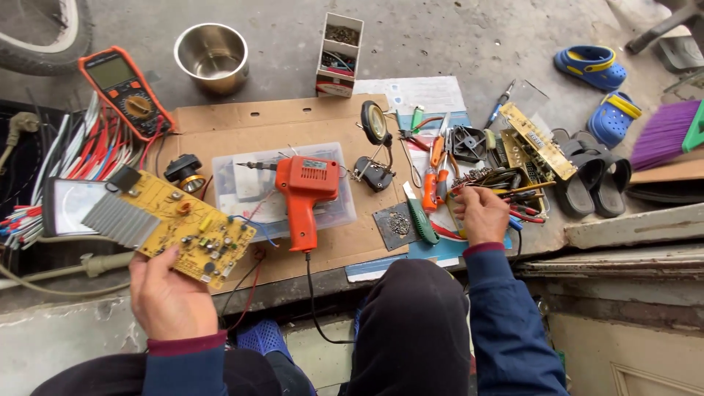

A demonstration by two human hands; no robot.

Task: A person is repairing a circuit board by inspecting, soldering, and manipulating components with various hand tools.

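Observation:
My left hand grips the near edge of a yellow circuit board with a ribbed metal heat sink at its left end, held up over the workbench edge. My right hand reaches into a pile of hand tools on the right, fingers curled around something small I cannot make out. An orange soldering gun lies on a clear plastic box between the two hands, its black cord hanging down towards me.
A cardboard sheet covers the bench. An orange multimeter, steel bowl, small parts box, magnifier stand, orange-handled pliers and another circuit board lie around. Blue clogs, black sandals and a purple broom sit right.

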